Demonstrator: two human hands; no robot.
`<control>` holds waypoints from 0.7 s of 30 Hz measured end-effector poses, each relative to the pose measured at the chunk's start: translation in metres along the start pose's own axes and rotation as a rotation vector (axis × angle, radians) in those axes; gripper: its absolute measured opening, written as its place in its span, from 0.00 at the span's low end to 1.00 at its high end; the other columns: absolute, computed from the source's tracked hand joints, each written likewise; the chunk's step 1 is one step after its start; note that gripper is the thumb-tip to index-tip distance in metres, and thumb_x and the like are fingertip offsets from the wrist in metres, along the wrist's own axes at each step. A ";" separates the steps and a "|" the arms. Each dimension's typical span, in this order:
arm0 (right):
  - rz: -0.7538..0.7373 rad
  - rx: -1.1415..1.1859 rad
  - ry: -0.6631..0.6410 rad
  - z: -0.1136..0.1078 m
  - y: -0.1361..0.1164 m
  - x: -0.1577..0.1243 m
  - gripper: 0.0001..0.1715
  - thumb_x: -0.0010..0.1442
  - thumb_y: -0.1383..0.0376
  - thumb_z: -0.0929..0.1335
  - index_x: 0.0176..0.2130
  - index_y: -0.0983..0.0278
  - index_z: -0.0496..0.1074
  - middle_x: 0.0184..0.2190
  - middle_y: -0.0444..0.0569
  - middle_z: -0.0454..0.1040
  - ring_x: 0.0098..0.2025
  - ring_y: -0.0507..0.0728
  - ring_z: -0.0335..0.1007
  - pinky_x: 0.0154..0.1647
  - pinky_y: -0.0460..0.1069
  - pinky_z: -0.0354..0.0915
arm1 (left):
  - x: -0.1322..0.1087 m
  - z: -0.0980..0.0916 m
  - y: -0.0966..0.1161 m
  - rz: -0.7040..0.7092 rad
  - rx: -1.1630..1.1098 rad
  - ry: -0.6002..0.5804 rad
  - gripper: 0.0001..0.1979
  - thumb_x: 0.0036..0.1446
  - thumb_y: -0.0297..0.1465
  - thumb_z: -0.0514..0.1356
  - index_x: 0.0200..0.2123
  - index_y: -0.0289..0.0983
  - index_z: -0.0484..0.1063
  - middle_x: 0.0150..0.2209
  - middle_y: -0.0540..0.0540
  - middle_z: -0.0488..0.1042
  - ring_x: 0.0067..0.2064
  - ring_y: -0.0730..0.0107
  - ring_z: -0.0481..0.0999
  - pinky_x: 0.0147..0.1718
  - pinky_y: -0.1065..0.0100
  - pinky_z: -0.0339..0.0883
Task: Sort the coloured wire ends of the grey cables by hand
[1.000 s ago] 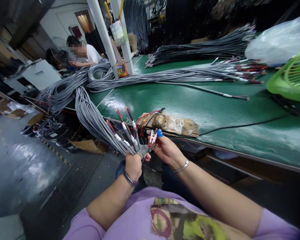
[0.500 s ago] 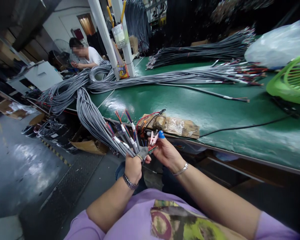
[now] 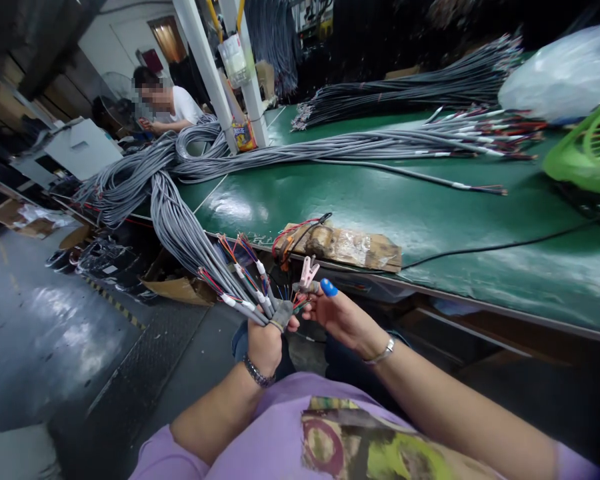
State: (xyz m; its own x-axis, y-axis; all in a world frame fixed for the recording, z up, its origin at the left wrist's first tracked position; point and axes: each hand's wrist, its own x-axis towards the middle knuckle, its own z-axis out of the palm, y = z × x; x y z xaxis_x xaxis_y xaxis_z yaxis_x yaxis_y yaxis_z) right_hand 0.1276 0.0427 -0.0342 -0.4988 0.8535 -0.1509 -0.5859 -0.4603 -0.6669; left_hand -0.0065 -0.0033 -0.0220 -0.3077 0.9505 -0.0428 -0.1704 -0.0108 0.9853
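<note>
My left hand [image 3: 266, 343], its thumb wrapped in a grey cover, is closed around a bundle of grey cables [image 3: 245, 308] just in front of the bench edge. White sleeves and fanned coloured wires stick out at the cable ends. My right hand [image 3: 337, 313], with a blue cover on the thumb, is beside the red and green wires [image 3: 300, 303] near my left thumb. Its thumb stands apart from the bent fingers; whether the fingertips touch the wires is unclear. A pink clip [image 3: 309, 272] shows just beyond the right fingers; what it is fixed to is hidden.
On the green bench [image 3: 380, 200] lie a taped wooden block [image 3: 365, 250], a long grey cable bundle [image 3: 290, 159] and darker cables [image 3: 405, 93]. At right are a green basket [image 3: 587, 150] and a white plastic bag [image 3: 565, 77]. A person [image 3: 180, 107] sits at far left.
My right hand has drawn slightly right, its thumb parting from the pink clip. The cable ends in my left hand have tilted left and down. The view has shifted slightly.
</note>
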 end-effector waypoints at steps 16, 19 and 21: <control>-0.047 -0.383 -0.181 0.017 -0.003 -0.018 0.13 0.52 0.55 0.71 0.30 0.62 0.72 0.20 0.43 0.73 0.19 0.54 0.68 0.22 0.49 0.64 | -0.002 -0.013 0.014 -0.144 0.308 -0.493 0.10 0.45 0.36 0.67 0.21 0.35 0.75 0.18 0.47 0.74 0.21 0.71 0.71 0.23 0.71 0.65; -0.070 -0.361 -0.110 0.013 -0.001 -0.017 0.13 0.51 0.56 0.72 0.30 0.63 0.72 0.19 0.43 0.73 0.20 0.53 0.67 0.24 0.48 0.64 | -0.001 -0.013 0.011 -0.155 0.271 -0.459 0.11 0.45 0.36 0.67 0.21 0.34 0.74 0.18 0.47 0.74 0.20 0.71 0.71 0.23 0.70 0.66; -0.110 -0.328 0.031 0.009 -0.002 -0.016 0.14 0.49 0.56 0.73 0.29 0.63 0.72 0.21 0.43 0.73 0.21 0.50 0.66 0.25 0.47 0.63 | 0.000 -0.011 0.009 -0.148 0.215 -0.396 0.12 0.45 0.37 0.67 0.21 0.34 0.74 0.18 0.47 0.74 0.20 0.72 0.71 0.24 0.71 0.66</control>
State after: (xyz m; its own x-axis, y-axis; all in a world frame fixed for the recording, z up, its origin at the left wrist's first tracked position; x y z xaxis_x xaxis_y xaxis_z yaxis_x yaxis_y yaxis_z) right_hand 0.1312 0.0281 -0.0239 -0.4212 0.9031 -0.0841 -0.3957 -0.2664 -0.8789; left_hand -0.0182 -0.0069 -0.0153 0.0931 0.9828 -0.1598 0.0249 0.1581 0.9871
